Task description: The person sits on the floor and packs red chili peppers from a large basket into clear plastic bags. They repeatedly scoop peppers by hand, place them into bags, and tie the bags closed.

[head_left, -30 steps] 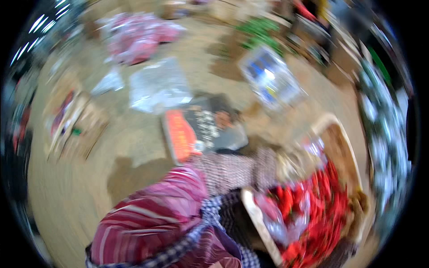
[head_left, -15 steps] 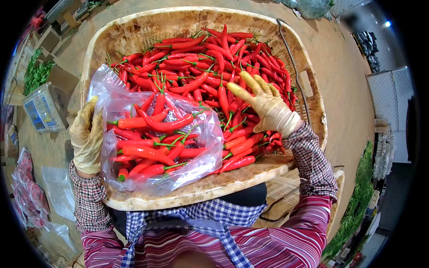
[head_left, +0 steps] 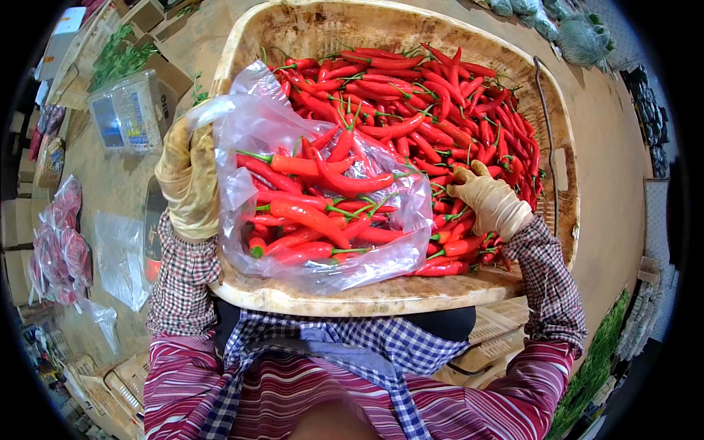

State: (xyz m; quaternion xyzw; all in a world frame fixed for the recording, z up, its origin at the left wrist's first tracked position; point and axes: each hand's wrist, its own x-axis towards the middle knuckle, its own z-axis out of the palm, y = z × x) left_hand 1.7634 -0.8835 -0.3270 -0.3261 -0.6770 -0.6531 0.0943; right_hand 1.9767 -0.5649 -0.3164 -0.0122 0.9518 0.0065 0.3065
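Note:
Red chili peppers (head_left: pixel 411 88) with green stems fill a large, stained cream plastic basket (head_left: pixel 293 302) in front of me. A clear plastic bag (head_left: pixel 246 158), its mouth spread wide, lies over the basket's near left part with several chili peppers inside. My left hand (head_left: pixel 188 176), in a cream glove, is closed on the bag's left edge; the plastic hides some of its fingers. Right of the bag, my gloved right hand (head_left: pixel 488 199) is down among the loose peppers. Its fingers are bent around some of them, with the tips partly hidden.
A dark metal handle (head_left: pixel 548 125) runs along the basket's right side. On the floor to the left lie filled plastic bags (head_left: pixel 62 246), a flat clear bag (head_left: pixel 121 257) and a printed box (head_left: pixel 128 114). Long green vegetables (head_left: pixel 594 374) lie at the lower right.
My right hand has gone from spread fingers above the peppers to bent fingers down among them. My left hand stays on the bag. The whole view has shifted, moving the basket rightward and up.

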